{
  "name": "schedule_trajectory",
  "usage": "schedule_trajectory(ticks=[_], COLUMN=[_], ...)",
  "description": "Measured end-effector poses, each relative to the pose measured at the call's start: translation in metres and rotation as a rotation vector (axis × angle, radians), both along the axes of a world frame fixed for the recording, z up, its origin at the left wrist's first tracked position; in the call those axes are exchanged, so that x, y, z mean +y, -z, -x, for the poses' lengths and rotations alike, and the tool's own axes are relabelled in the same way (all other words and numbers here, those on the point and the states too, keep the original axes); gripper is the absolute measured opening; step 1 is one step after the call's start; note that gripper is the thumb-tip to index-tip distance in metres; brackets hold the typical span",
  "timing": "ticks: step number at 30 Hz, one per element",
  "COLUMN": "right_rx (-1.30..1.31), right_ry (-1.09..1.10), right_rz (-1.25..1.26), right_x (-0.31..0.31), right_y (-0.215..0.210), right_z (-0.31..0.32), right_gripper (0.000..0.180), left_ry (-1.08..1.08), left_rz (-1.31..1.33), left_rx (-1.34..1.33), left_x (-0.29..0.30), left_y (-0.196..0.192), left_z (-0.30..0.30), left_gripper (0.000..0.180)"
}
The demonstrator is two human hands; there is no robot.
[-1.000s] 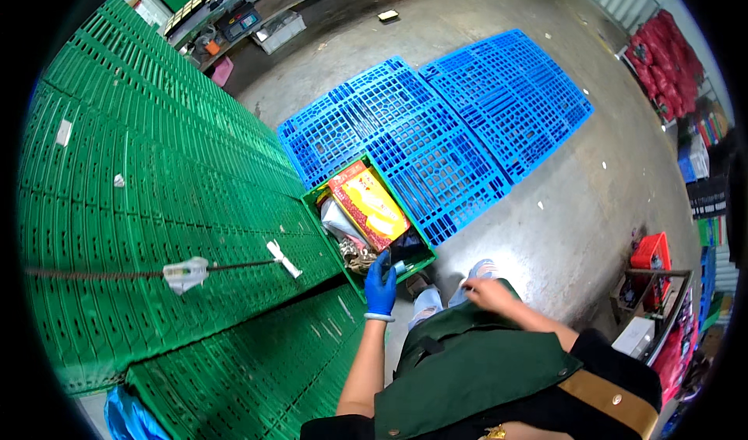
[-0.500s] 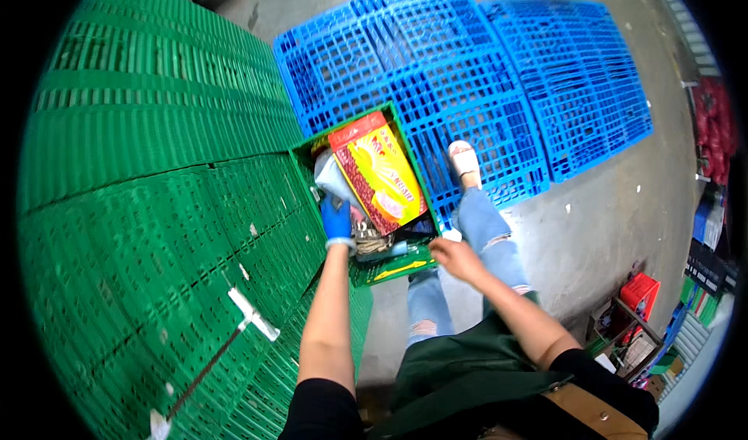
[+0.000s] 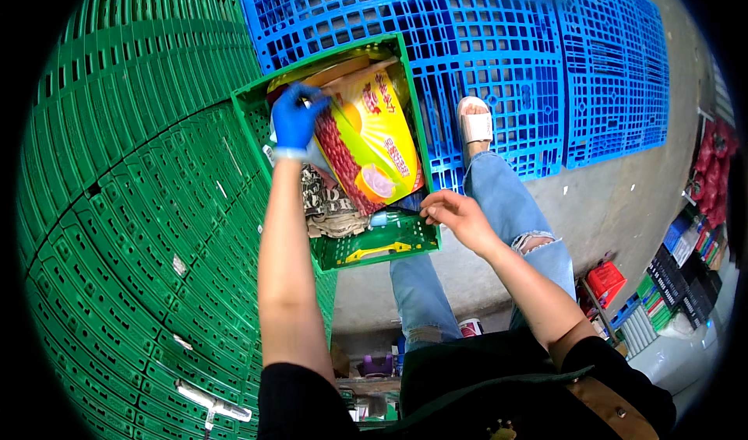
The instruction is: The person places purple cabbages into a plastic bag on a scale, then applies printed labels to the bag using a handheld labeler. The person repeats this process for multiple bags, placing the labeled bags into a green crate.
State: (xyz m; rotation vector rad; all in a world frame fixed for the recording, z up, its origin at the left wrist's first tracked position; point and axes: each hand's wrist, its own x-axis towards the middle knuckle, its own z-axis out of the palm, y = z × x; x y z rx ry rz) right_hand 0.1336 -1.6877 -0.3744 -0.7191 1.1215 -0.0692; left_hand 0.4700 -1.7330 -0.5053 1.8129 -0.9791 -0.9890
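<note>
My left hand (image 3: 294, 118), in a blue glove, is at the upper left edge of a yellow and red printed package (image 3: 378, 140), its fingers curled against that edge. The package shows pictures of red beans and a bowl. It lies slanted in a green plastic crate (image 3: 414, 105). Bunched printed cloth (image 3: 336, 210) sits beside its lower left, and something pale is partly hidden under the glove. My bare right hand (image 3: 460, 218) is at the crate's near right corner, fingers bent over the rim beside a dark strip.
Tall stacked green crates (image 3: 156, 198) fill the left side, with a white-handled tool (image 3: 214, 403) against them. Blue plastic pallets (image 3: 499, 51) lie ahead, and my sandalled foot (image 3: 475, 124) rests on one. Red netted sacks (image 3: 710, 163) and a red crate (image 3: 606, 283) stand to the right.
My left hand has moved up from the crate's left side to the package's upper edge. The view has shifted closer to the crate. My right hand stays at the near right corner.
</note>
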Motion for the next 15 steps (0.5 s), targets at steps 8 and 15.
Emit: schedule_trajectory(ticks=[8, 15], right_rx=[0.093, -0.039], right_ry=[0.26, -0.863], right_rz=[0.471, 1.025], right_x=[-0.082, -0.131], right_y=[-0.01, 0.031], right_z=[-0.007, -0.116], right_gripper=[0.013, 0.03], left_ry=[-0.14, -0.121], left_rz=[0.012, 0.073], left_rx=[0.001, 0.006], left_x=[0.116, 0.152], left_y=[-0.136, -0.143], left_z=[0.083, 0.107], left_gripper=[0.017, 0.026])
